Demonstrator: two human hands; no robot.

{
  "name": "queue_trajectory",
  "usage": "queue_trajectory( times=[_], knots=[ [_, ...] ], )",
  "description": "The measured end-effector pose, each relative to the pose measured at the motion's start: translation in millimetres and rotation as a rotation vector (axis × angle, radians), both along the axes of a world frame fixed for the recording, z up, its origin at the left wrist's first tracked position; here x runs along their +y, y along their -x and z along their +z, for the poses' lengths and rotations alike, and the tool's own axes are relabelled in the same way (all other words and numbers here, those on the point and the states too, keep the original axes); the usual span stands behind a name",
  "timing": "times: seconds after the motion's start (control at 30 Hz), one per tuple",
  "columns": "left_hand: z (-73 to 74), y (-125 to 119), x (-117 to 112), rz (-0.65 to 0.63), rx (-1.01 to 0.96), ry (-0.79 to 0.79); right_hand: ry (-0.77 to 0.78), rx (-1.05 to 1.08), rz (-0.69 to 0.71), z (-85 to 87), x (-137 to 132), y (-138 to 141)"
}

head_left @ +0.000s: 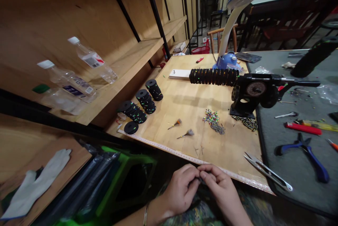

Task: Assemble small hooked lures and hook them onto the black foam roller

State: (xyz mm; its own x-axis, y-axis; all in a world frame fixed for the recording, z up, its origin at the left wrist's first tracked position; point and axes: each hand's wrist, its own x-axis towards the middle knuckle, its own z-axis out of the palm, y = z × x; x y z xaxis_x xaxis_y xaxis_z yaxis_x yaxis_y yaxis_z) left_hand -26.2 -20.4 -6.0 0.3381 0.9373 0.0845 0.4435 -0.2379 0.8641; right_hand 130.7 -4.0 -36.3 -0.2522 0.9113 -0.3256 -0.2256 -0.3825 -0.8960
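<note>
Our left hand (181, 187) and right hand (220, 187) together, fingertips pinched around a small dark piece (201, 180) we cannot identify, just before the measuring tape (173, 149), beads (211, 115) beyond.

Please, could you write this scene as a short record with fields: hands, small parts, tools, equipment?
Left hand: fingertips pinched together, meeting the right hand's
Right hand: thumb and index finger pinched together
Held item: too small to tell
Small parts: multicoloured beads beside grey pieces on the wooden table
Tools: blue-handled pliers on the grey mat; metal snips across its edge
Equipment: blue-based lamp
</note>
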Motion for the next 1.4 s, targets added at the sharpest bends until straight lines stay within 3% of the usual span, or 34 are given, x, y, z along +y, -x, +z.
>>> queue_trajectory(
  times=[0.17,0.33,0.6,1.0,1.4],
  knots=[
    [-6.5,-0.9,1.5,-0.026,0.019,-0.11,0.055,-0.001,-0.046,4.6,3.0,0.8],
    [-4.0,-1.7,3.0,-0.043,0.051,-0.146,0.098,0.024,-0.077,13.1,6.4,1.8],
    [-2.8,-3.7,2.0,-0.051,0.07,-0.168,0.13,0.043,-0.099,9.7,5.5,3.1],
    [2.0,-6.4,1.2,0.182,-0.095,0.2,0.18,0.07,-0.225,12.1,3.2,-1.7],
    [5.9,-10.1,4.0,0.232,-0.263,0.4,0.15,-0.018,-0.163,12.9,2.2,-7.9]
  ],
)
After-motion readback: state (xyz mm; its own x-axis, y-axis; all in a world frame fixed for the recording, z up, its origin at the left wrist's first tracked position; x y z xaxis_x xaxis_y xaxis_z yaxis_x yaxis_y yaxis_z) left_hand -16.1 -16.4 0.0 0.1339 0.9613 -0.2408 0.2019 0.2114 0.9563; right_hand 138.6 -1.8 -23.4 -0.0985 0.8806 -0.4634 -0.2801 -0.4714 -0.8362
